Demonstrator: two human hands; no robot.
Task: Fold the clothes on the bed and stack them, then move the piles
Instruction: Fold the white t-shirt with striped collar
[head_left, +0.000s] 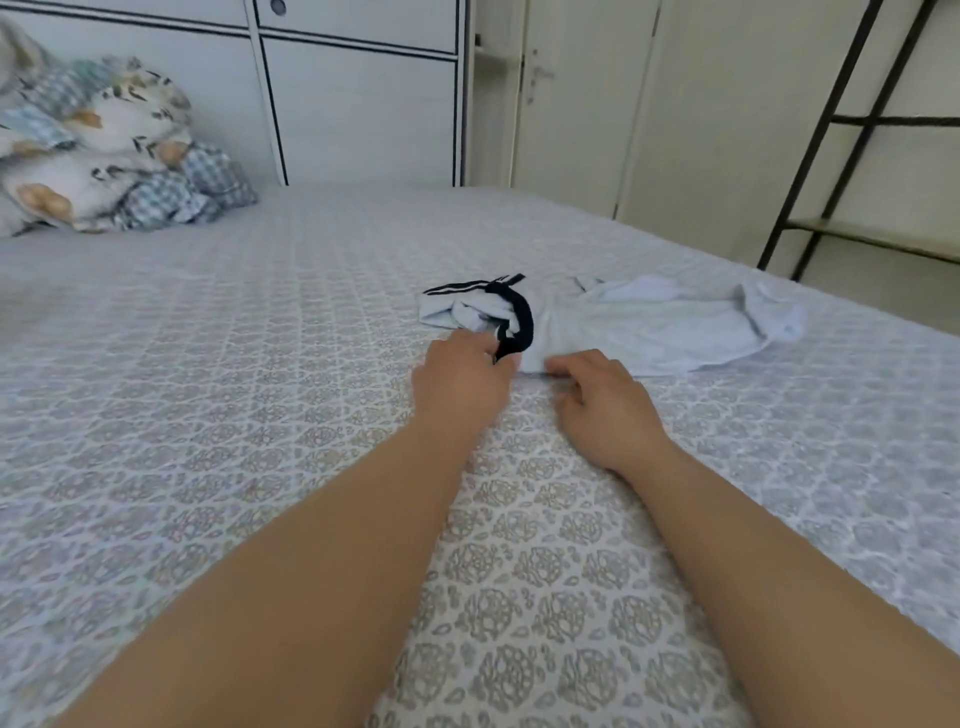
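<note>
Reaching forward over a patterned bedspread (260, 415), two bare hands meet the near edge of a crumpled pale blue shirt (649, 332) with a dark collar (519, 317) and dark striped trim. It lies alone toward the right side of the bed, unfolded. The left hand (460, 384) has its fingers curled at the collar end, seemingly pinching the cloth. The right hand (605, 402) curls its fingers at the hem just beside it; whether it truly grips is unclear. Folding appears to be just starting: next the shirt likely needs lifting and spreading flat. Bundled bedding (104, 150) sits far left. No writing or labels can be read.
</note>
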